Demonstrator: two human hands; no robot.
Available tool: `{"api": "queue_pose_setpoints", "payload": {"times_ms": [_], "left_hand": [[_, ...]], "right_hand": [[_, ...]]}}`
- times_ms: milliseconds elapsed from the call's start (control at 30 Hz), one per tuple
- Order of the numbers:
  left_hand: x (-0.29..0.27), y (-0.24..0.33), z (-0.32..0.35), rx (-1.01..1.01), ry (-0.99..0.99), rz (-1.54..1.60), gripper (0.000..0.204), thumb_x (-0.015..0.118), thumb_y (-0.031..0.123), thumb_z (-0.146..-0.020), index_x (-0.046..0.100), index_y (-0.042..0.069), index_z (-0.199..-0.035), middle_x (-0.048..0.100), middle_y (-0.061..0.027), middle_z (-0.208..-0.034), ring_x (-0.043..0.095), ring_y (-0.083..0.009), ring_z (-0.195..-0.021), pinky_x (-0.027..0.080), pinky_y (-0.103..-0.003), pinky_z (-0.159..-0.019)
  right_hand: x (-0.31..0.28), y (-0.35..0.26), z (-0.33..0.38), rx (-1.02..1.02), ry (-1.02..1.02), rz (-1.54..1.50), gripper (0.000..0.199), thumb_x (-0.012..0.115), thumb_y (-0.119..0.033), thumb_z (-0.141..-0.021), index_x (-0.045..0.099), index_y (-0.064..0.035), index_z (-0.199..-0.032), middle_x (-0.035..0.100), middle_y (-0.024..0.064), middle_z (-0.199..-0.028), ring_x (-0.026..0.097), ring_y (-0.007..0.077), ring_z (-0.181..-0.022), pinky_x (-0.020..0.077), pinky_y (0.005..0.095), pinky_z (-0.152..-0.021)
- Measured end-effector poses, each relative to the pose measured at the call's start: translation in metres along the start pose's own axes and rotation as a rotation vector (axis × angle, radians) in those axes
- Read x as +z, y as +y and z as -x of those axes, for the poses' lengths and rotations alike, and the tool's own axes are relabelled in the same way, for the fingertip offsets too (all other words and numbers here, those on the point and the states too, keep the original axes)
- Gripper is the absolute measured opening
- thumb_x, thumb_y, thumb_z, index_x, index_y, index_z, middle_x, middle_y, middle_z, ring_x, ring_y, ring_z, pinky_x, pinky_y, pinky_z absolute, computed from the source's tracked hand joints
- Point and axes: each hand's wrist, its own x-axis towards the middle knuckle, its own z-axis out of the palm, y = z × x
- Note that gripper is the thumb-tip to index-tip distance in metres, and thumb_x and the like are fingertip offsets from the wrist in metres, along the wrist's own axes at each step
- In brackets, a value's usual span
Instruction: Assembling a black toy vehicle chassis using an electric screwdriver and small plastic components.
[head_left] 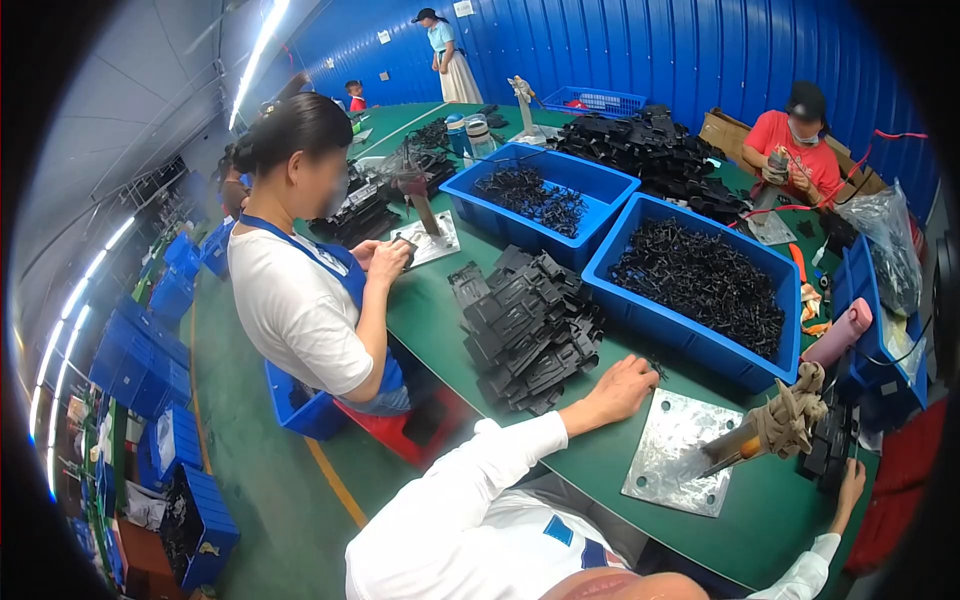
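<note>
My left hand [622, 390] rests low over the green table, fingers pinched together at a small dark branching plastic piece [657, 369]. At the table's right side my right hand [849, 487] grips the near end of a black plastic housing [829, 445]; its fingertips are partly hidden. Between my hands stands a metal-plate fixture [675, 455] with a slanted post, its top wrapped in tan material [790, 418]. Left of my left hand lies a heap of black plastic housings [530, 325]. Beyond that hand is a blue bin [787, 290] holding many small black pieces.
A second blue bin [465, 190] stands farther back. At my left a co-worker [300, 290] in a blue apron handles a black part; another in red [800, 160] works across the table. A pink bottle [838, 333] and a blue crate [888, 350] are at the right.
</note>
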Motion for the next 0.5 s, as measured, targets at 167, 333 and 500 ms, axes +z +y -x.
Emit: {"api": "queue_pose_setpoints", "payload": {"times_ms": [167,333,500], "left_hand": [[-0.002,0.004,0.000,-0.059,0.070,-0.007,0.009,0.066,0.009,-0.082,0.064,0.010,-0.091,0.058,-0.0084,-0.088,0.056,-0.0297,-0.088,0.048,-0.040,-0.076],[-0.010,0.011,0.011,-0.112,0.094,-0.056,0.008,0.066,0.007,-0.082,0.064,0.011,-0.089,0.060,-0.0081,-0.082,0.056,-0.0306,-0.083,0.048,-0.041,-0.074],[-0.033,0.025,0.019,-0.189,0.177,0.106,0.016,0.065,0.003,-0.080,0.056,0.007,-0.093,0.062,-0.0114,-0.076,0.057,-0.0340,-0.082,0.047,-0.044,-0.075]], "right_hand": [[-0.036,0.045,0.010,0.054,0.011,-0.330,0.050,0.051,-0.045,-0.099,0.063,-0.0029,-0.123,0.068,0.0079,-0.112,0.064,0.0199,-0.101,0.0489,0.0308,-0.084],[-0.054,-0.011,0.090,0.324,-0.070,-1.171,0.042,0.060,-0.044,-0.093,0.063,-0.0068,-0.113,0.065,0.0062,-0.105,0.064,0.0160,-0.092,0.0483,0.0247,-0.065],[-0.094,-0.195,0.265,-0.015,-0.214,-1.422,0.081,0.061,-0.041,-0.091,0.023,-0.0057,-0.154,0.051,0.0191,-0.138,0.062,0.0224,-0.099,0.0536,0.0295,-0.076]]}}
